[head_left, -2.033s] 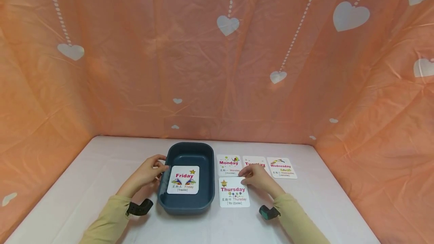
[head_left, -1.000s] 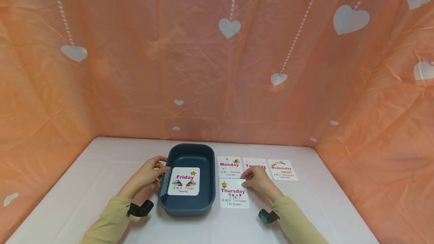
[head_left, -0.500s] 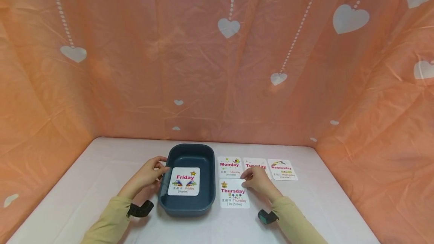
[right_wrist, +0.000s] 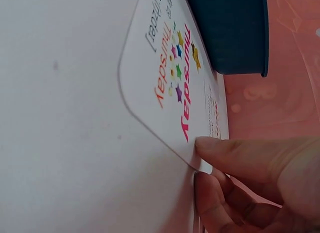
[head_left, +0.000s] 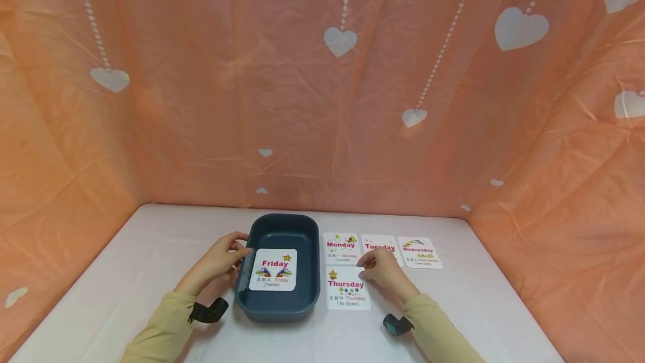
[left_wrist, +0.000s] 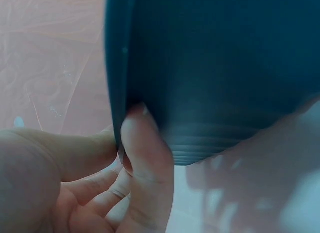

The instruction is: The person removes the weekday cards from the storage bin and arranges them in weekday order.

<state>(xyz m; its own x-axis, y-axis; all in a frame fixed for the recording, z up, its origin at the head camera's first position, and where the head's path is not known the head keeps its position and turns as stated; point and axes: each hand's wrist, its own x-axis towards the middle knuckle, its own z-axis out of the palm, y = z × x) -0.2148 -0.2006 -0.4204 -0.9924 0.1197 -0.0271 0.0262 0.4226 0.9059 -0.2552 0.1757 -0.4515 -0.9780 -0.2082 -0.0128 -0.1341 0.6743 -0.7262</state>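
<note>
In the head view, my left hand [head_left: 214, 262] grips the left rim of a dark blue plastic bin [head_left: 282, 303]. The left wrist view shows thumb and finger on either side of the bin's rim [left_wrist: 118, 88]. A white Friday card [head_left: 272, 271] lies inside the bin. My right hand [head_left: 387, 274] pinches the upper right corner of the Thursday card [head_left: 347, 291], which lies to the right of the bin. Up close in the right wrist view, the thumb [right_wrist: 220, 149] presses on the card's face [right_wrist: 145, 83] and a finger is at its edge.
Behind the Thursday card runs a row: the Monday card [head_left: 341, 249], the Tuesday card [head_left: 379, 240], partly hidden by my right hand, and the Wednesday card [head_left: 420, 252]. They lie on a white-covered table [head_left: 166, 240]. An orange curtain [head_left: 302, 99] with hearts encloses the back and sides.
Over the last two seconds both hands keep nearly the same places, on the bin rim and the Thursday card. The whole view shifts slightly with the head.
</note>
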